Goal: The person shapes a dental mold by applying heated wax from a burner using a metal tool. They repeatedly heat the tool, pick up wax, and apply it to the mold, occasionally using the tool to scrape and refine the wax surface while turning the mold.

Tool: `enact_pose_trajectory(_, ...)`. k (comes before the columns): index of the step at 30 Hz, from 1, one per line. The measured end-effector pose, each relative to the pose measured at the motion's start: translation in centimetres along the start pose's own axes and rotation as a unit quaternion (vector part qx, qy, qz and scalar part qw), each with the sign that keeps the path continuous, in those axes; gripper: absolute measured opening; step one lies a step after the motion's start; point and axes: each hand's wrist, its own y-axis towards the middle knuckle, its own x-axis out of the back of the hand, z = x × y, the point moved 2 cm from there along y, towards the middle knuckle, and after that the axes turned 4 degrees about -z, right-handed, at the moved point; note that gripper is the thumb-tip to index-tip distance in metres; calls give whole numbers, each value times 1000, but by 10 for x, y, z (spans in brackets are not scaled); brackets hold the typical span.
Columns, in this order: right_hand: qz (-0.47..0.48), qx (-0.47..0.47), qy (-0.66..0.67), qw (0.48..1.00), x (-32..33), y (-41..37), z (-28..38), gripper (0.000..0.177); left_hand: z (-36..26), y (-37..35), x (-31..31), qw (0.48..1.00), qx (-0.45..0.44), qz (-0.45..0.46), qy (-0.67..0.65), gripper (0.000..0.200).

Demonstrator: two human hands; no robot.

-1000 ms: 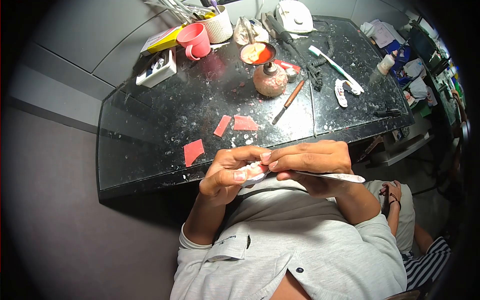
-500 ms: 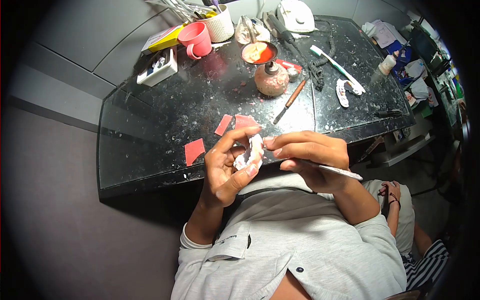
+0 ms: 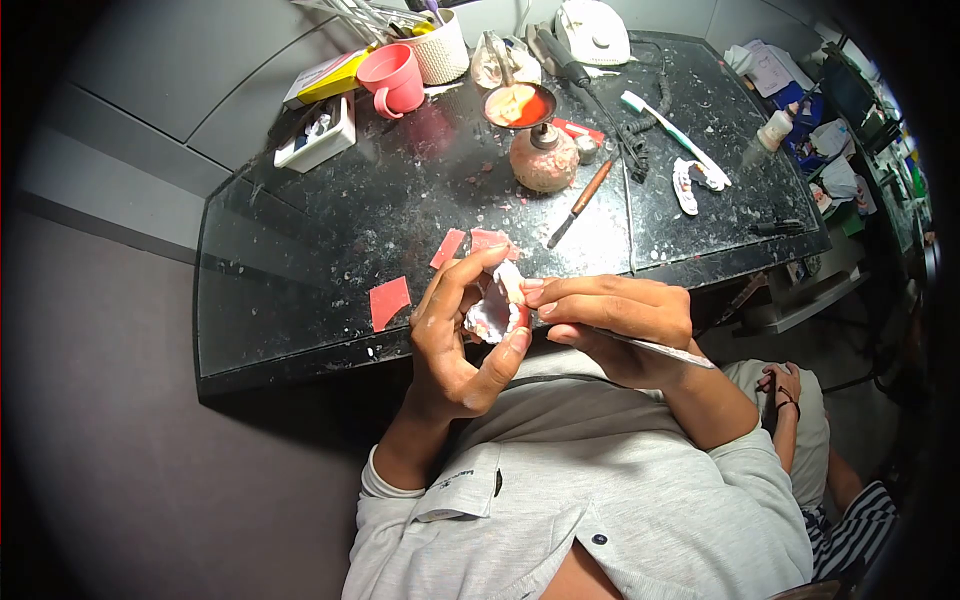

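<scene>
A white dental cast (image 3: 492,308) with pinkish-red wax along its outer side is gripped by my left hand (image 3: 450,345), thumb below and fingers above. My right hand (image 3: 625,320) is closed around a slim carving tool (image 3: 668,350), whose pale handle end sticks out to the right. The right fingertips meet the cast's right side; the tool's working tip is hidden there. Just beyond the left fingers lie red wax pieces, one (image 3: 448,248) narrow and one (image 3: 490,241) wider. Another red wax sheet (image 3: 389,303) lies left of the hand.
On the black table (image 3: 270,330) stand a spirit burner (image 3: 544,160) under a pan of melted red wax (image 3: 533,105), a wax knife (image 3: 581,203), a second cast (image 3: 688,186), a toothbrush (image 3: 676,138) and a pink mug (image 3: 392,80). Another person's hand (image 3: 783,383) rests at right.
The cast has turned in my left hand, showing more of its hollow inner side. My right hand and tool have shifted slightly left, with the fingertips still at the cast.
</scene>
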Motion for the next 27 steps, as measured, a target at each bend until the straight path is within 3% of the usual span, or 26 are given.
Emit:
enact_pose_trajectory(9,10,-2,-8,1000,3,0,0,17,0,-1,1,992,65,18,-104,61)
enact_pose_trajectory(11,12,4,-4,1000,3,-1,0,18,-4,-1,2,979,125,50,-155,62)
enact_pose_trajectory(15,19,-3,-8,1000,5,0,1,18,-3,-1,1,962,155,62,-215,63)
enact_pose_trajectory(17,17,-4,-1,1000,5,0,1,19,-4,-1,0,959,183,59,-208,78)
enact_pose_trajectory(24,18,-19,24,999,4,-1,0,19,-1,0,-1,946,185,57,-259,84)
enact_pose_trajectory(27,18,-20,26,999,4,-1,-1,18,1,0,2,946,171,95,-258,84)
